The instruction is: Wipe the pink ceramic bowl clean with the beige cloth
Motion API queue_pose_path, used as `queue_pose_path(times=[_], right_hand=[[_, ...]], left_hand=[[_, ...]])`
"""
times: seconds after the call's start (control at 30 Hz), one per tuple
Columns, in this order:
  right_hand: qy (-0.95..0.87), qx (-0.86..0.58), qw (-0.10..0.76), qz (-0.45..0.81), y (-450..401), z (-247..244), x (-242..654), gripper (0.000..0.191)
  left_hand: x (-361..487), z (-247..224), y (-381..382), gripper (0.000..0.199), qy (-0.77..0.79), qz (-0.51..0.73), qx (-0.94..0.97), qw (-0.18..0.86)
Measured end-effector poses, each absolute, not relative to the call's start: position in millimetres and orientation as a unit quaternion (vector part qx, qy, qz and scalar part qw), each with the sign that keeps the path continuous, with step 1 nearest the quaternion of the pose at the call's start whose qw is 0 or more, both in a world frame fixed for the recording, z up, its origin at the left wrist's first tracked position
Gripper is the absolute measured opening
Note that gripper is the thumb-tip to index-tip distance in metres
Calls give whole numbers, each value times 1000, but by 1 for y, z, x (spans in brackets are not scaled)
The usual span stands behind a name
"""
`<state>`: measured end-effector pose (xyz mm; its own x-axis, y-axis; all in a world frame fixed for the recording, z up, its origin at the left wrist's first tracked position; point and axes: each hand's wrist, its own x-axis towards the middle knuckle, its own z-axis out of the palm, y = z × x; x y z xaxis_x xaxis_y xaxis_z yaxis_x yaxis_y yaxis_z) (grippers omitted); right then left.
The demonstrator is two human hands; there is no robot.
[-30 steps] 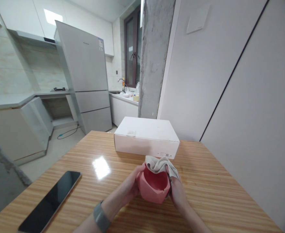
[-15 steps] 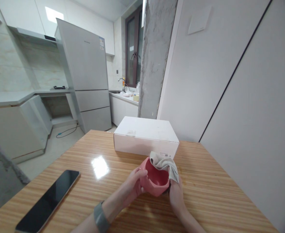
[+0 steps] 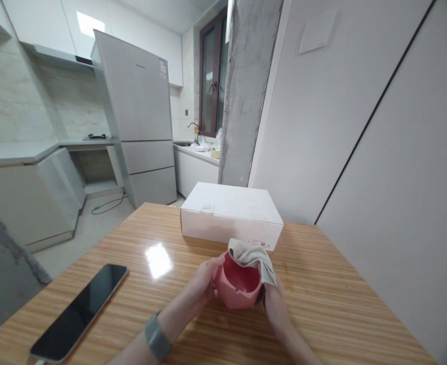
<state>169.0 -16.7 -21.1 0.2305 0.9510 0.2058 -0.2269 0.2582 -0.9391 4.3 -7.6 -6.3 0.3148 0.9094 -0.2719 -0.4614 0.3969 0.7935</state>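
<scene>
A pink faceted bowl (image 3: 238, 294) is held up over the wooden table, its opening tilted toward me. My left hand (image 3: 208, 279) grips its left side, thumb along the rim. On the far right side my right hand (image 3: 272, 299) presses a light grey cloth (image 3: 252, 254) to the bowl; the cloth drapes over the back and right of the rim. Most of the right hand's fingers are hidden behind cloth and bowl. A grey band circles my left wrist.
Just behind the bowl stands a white cardboard box (image 3: 231, 213) on the wooden table (image 3: 345, 304). A black smartphone (image 3: 81, 312) with a cable lies at the left. Beyond the table are a fridge (image 3: 136, 101), kitchen counters and a concrete pillar (image 3: 242, 91).
The bowl has turned in my left hand and shifted slightly left. The left thumb has moved back along the rim, and the cloth has moved left with the bowl.
</scene>
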Motion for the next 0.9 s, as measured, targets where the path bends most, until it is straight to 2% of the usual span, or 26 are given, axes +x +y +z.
queue_pose_path(times=[0.17, 0.33, 0.4, 0.5, 0.63, 0.9], right_hand=[[-424, -444, 681, 399, -23, -22, 167, 37], [-414, -478, 671, 388, -18, -13, 180, 37], [-405, -477, 661, 414, -13, -10, 184, 37], [-377, -456, 655, 470, -7, -12, 185, 37], [-381, -452, 648, 480, -6, -21, 183, 40], [-470, -430, 684, 356, -30, -33, 158, 52]], left_hand=[[11, -3, -15, 36, 329, 526, 283, 731], [12, -2, -12, 41, 334, 419, 303, 788], [9, -3, -10, 47, 373, 384, 303, 789], [5, -5, -9, 42, 394, 383, 325, 770], [7, -8, -11, 37, 404, 420, 317, 748], [13, 2, -15, 39, 346, 564, 281, 695]])
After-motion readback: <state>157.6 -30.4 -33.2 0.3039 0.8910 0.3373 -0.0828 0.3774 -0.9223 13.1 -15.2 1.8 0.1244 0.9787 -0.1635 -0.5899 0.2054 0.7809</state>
